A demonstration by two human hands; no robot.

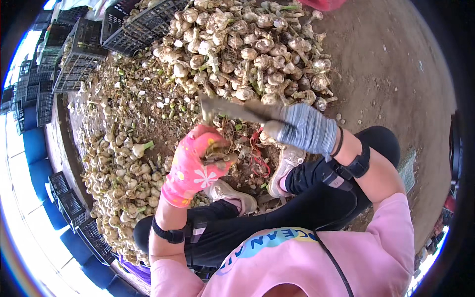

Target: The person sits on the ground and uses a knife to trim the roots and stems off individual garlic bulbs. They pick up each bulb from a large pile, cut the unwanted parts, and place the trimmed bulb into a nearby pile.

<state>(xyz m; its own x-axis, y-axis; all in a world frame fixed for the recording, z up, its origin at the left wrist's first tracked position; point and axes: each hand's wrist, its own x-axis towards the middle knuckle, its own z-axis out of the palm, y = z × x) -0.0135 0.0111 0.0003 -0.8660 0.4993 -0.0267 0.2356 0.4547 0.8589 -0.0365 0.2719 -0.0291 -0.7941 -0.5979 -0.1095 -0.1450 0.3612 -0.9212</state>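
Observation:
My left hand [200, 163], in a pink floral glove, is closed around something mostly hidden, seemingly a garlic bulb, whose stalk [207, 113] rises above the fingers. My right hand [300, 128], in a grey-blue knitted glove, grips a tool with a long dark blade [237, 110], blurred, its tip beside that stalk. Beyond the blade lies a large heap of garlic bulbs with stalks [259, 52]. A second heap of garlic bulbs [126, 185], mostly short-stemmed, spreads to the left of my left hand.
Black plastic crates [143, 26] stand at the upper left, with more crates [70, 204] along the left edge. Stalk cuttings and dry skins [148, 96] litter the ground between the heaps. Red string [259, 159] lies near my shoes [287, 167]. Bare floor [386, 74] extends on the right.

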